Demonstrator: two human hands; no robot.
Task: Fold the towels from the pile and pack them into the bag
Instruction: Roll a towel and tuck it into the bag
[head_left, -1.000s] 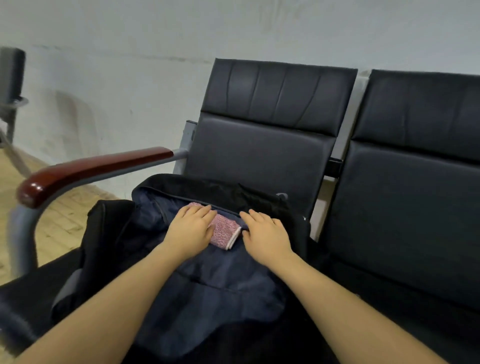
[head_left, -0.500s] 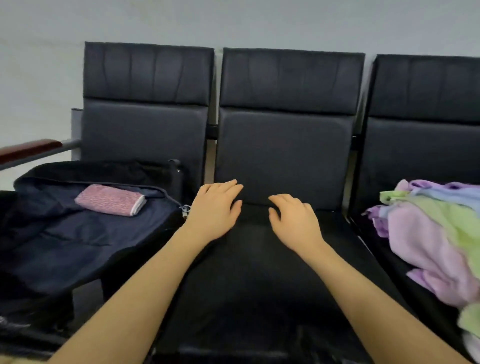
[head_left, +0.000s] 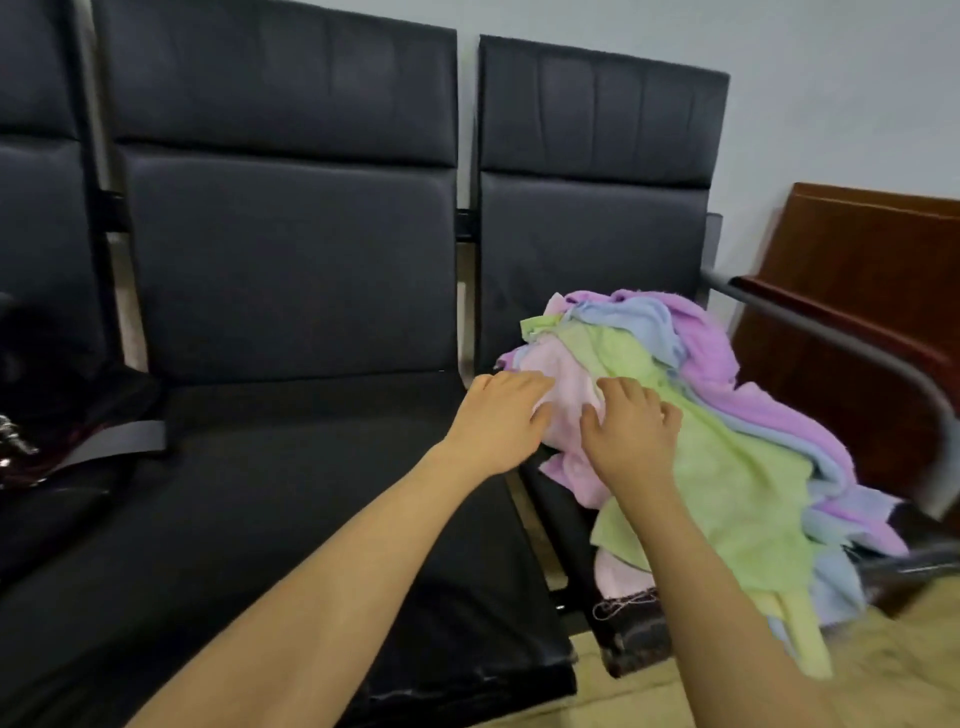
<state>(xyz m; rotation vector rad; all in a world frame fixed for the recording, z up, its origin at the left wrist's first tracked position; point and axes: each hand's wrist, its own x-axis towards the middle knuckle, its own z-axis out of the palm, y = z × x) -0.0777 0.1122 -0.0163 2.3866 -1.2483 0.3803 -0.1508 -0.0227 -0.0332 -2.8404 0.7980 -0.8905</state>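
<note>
The left hand (head_left: 501, 418) and right hand (head_left: 631, 434) are laid, fingers loosely spread and nothing yet gripped, on the pale pink towel (head_left: 566, 389) topping the pile (head_left: 727, 415) heaped on the right-hand seat (head_left: 558, 499), where soft, light, limp cloth is judged best pinched at an edge or corner.
</note>
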